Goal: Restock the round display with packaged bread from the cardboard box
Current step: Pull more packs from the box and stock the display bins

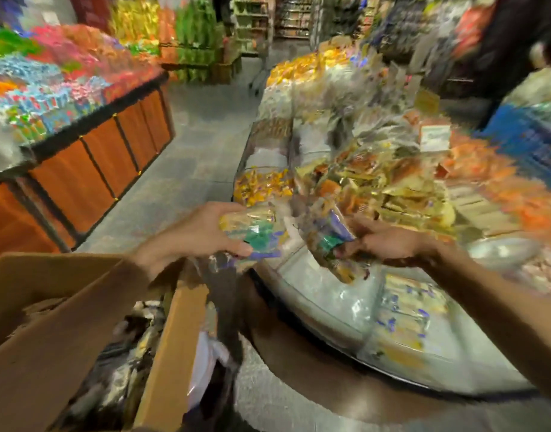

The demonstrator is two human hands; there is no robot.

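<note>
Starting nearest, the cardboard box [81, 322] sits low at the left with its flaps open and dark wrapped stock inside. Just to its right curves the clear front wall of the round display [314, 294]. Behind that wall, a near compartment holds a few stocked packets [408, 310] in purple-and-yellow print.

Above the gap between box and display, both hands are loaded. The left grip [199, 236] is curled round 1 bread packet [255, 229], whose long axis runs roughly left to right toward the display. The right grip [389, 244] holds a 2nd packet [324, 244] by its side, tilted, with its long axis sloping down to the right. The 2 packets lie just beside each other; the blur hides whether they touch.

The right grip is over the display's wall and nearer the part-filled compartment, which lies below and to its right. I judge it should place first, with the left crossing after.

Beyond, heaped gold packets [392, 188] fill the display's higher tiers. A table of bright sweets [49, 82] stands across the aisle.
</note>
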